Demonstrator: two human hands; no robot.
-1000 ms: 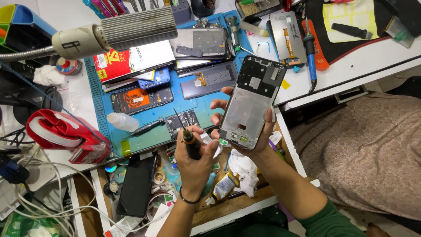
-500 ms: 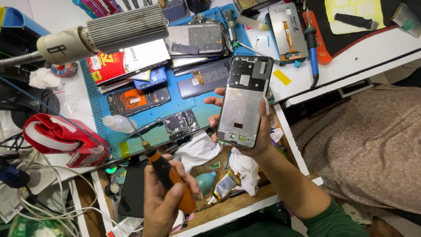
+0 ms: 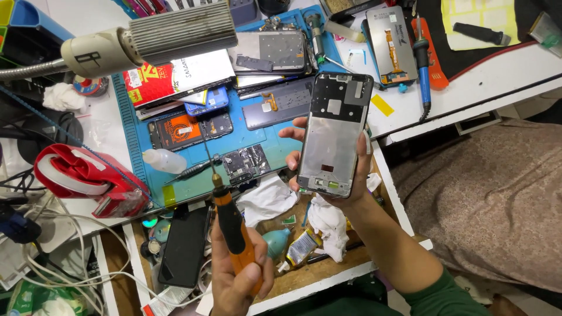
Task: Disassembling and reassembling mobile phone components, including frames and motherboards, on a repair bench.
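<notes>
Right hand (image 3: 345, 175) holds the phone frame (image 3: 333, 134) up over the bench (image 3: 497, 76) edge; left hand (image 3: 237, 281) grips the orange screwdriver (image 3: 231, 231).

Frame: long axis near vertical in view, top end tilted slightly right and pointing away from the person, open inner side facing the camera. Right grip wraps it from behind at the lower end, fingers curled over the left edge, thumb side on the right edge. Screwdriver: long axis runs bottom-right to top-left, thin bit (image 3: 208, 155) aimed away from the person toward the blue mat (image 3: 193, 187), tip above it, contact can't tell. Left grip closed around the lower handle. The 2 things sit well apart, screwdriver left of the frame. White tissue (image 3: 266, 199) lies between them.
</notes>
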